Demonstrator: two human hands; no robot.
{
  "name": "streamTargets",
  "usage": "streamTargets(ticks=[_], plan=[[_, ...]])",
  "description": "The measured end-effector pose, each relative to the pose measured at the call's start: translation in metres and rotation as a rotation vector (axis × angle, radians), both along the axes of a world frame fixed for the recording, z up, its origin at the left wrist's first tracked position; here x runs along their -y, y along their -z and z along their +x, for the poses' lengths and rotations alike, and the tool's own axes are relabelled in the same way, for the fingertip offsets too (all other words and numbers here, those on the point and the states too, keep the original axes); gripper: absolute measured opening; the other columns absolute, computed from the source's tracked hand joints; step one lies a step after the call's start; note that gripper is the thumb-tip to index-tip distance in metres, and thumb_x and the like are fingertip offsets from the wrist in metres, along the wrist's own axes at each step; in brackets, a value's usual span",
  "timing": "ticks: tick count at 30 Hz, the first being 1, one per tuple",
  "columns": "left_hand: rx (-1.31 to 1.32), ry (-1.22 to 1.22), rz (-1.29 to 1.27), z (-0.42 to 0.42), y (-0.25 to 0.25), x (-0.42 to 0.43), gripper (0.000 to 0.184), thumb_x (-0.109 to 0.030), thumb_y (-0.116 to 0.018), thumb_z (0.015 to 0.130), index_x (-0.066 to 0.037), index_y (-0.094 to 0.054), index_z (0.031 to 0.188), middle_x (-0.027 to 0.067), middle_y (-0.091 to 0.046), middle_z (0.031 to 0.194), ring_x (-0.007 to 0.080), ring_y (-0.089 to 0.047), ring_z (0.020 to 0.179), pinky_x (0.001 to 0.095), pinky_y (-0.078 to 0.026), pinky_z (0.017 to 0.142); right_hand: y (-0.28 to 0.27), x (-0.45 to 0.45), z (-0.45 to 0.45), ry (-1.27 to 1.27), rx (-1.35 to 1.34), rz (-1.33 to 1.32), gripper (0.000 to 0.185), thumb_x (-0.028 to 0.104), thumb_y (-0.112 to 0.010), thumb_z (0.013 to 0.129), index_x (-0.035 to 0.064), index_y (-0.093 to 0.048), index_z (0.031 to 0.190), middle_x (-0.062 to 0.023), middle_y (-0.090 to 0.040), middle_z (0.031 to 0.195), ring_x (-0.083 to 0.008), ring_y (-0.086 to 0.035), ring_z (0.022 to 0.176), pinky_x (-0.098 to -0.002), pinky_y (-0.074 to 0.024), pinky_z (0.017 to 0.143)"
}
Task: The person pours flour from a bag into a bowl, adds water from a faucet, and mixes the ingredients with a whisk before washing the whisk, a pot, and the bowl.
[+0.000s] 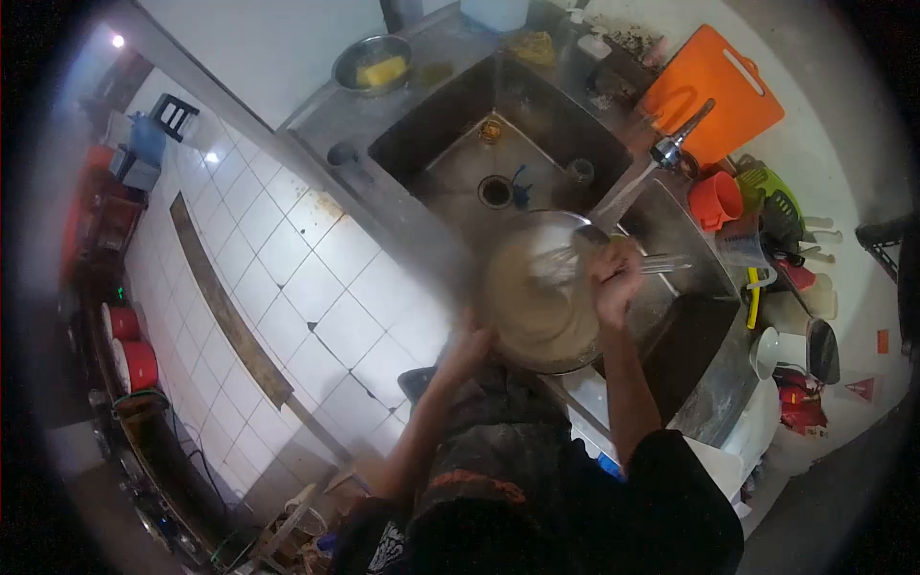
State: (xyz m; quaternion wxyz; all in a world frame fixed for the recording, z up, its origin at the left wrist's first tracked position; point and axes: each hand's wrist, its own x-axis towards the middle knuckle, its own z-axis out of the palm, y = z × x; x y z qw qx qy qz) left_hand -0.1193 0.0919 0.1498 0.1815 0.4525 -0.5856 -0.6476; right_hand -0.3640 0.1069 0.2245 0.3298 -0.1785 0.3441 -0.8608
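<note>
A large metal mixing bowl [551, 370] sits at the front edge of the sink unit, close to my body. Inside it is a smooth beige batter-like mixture [537, 311] with swirl marks. My right hand [616, 278] is closed round a wire whisk [669, 263]; its handle sticks out to the right and its wires are in the mixture, blurred. My left hand [471, 347] grips the bowl's left rim, its fingers partly hidden and smeared.
Behind the bowl is a sink basin [450, 182]; the faucet [671, 149] reaches towards the bowl. An orange cutting board [714, 96] leans on the wall beside a red mug [716, 201] and several utensils. A metal bowl with a yellow sponge [383, 71] stands at the back left.
</note>
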Motion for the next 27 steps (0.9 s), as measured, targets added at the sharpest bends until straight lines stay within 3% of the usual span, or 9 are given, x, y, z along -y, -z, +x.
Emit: streamTargets(ticks=[4,10,12,13,16,17,22,24,27], plan=[[-0.115,-0.064,0.183,-0.004,-0.025,0.002,0.069,-0.004,-0.05,0.077,-0.002,-0.021,0.14,0.017,-0.036,0.137,0.0279,-0.037,0.124,0.0354,-0.032,0.102,-0.021,-0.01,-0.005,0.177,-0.428,0.349,0.028,0.018,-0.047,0.089,0.0108,-0.044,0.063,0.0013,-0.036,0.048,-0.0084,-0.033,0.037,-0.0232,-0.0257,0.035],[-0.046,-0.036,0.144,0.001,-0.004,0.003,0.076,-0.005,-0.053,0.077,-0.014,-0.016,0.143,0.0168,-0.043,0.129,0.0279,-0.052,0.106,0.0361,-0.051,0.077,-0.012,-0.024,0.003,-0.17,0.047,0.096,0.032,0.019,-0.049,0.087,0.0106,-0.038,0.059,-0.0001,-0.039,0.049,-0.0088,-0.033,0.038,-0.025,-0.0261,0.036],[-0.03,0.002,-0.021,0.007,0.028,0.007,0.075,-0.006,-0.054,0.078,-0.014,-0.016,0.143,0.0174,-0.046,0.125,0.0276,-0.054,0.103,0.0357,-0.052,0.073,-0.018,-0.026,-0.012,0.211,-0.238,0.427,0.029,0.017,-0.047,0.086,0.011,-0.038,0.06,0.0004,-0.037,0.05,-0.0089,-0.033,0.04,-0.0266,-0.028,0.037],[-0.026,0.06,-0.192,0.009,0.029,0.01,0.073,-0.008,-0.054,0.079,-0.014,-0.017,0.142,0.0179,-0.049,0.122,0.0274,-0.055,0.1,0.0353,-0.053,0.07,-0.003,-0.016,-0.013,0.45,-0.106,0.106,0.021,0.013,-0.048,0.085,0.0101,-0.044,0.064,0.0006,-0.037,0.05,-0.0087,-0.034,0.041,-0.0265,-0.0284,0.038],[0.125,0.012,0.176,0.01,-0.007,0.028,0.068,-0.027,-0.059,0.08,0.001,-0.029,0.135,0.0238,-0.048,0.123,0.0301,-0.052,0.107,0.0353,-0.048,0.082,-0.002,-0.03,0.008,-0.05,0.023,0.172,0.024,0.016,-0.048,0.085,0.0099,-0.042,0.063,0.0012,-0.038,0.05,-0.008,-0.033,0.041,-0.0259,-0.0281,0.039],[0.186,0.064,0.226,0.006,-0.044,0.039,0.057,-0.026,-0.058,0.082,0.0,-0.04,0.129,0.019,-0.057,0.111,0.0255,-0.058,0.095,0.0349,-0.05,0.075,0.027,-0.032,-0.009,0.206,-0.296,0.323,0.025,0.019,-0.049,0.087,0.0106,-0.04,0.065,0.0017,-0.034,0.049,-0.0085,-0.03,0.042,-0.0259,-0.0282,0.039],[0.076,0.114,0.086,0.008,-0.034,0.059,0.056,-0.02,-0.058,0.084,-0.002,-0.036,0.133,0.0152,-0.055,0.114,0.0215,-0.059,0.091,0.0321,-0.052,0.07,0.003,-0.021,0.008,0.438,0.027,0.062,0.022,0.019,-0.05,0.086,0.0103,-0.04,0.069,0.0003,-0.034,0.05,-0.0095,-0.028,0.039,-0.026,-0.0276,0.039],[-0.011,0.162,0.084,0.003,-0.033,0.068,0.054,-0.021,-0.057,0.085,-0.003,-0.038,0.132,0.0145,-0.054,0.118,0.0235,-0.056,0.1,0.0356,-0.049,0.08,-0.012,-0.031,0.021,0.089,-0.09,0.313,0.028,0.022,-0.047,0.089,0.0111,-0.038,0.065,0.0008,-0.034,0.05,-0.0099,-0.028,0.039,-0.0254,-0.0256,0.039],[0.094,0.248,0.009,0.002,-0.04,0.079,0.051,-0.022,-0.055,0.087,-0.003,-0.039,0.132,0.0146,-0.052,0.121,0.0248,-0.05,0.109,0.0389,-0.043,0.089,0.0,-0.018,0.003,0.411,-0.098,0.275,0.027,0.023,-0.048,0.088,0.0099,-0.04,0.067,-0.0002,-0.037,0.051,-0.0109,-0.031,0.038,-0.0265,-0.0279,0.036]])
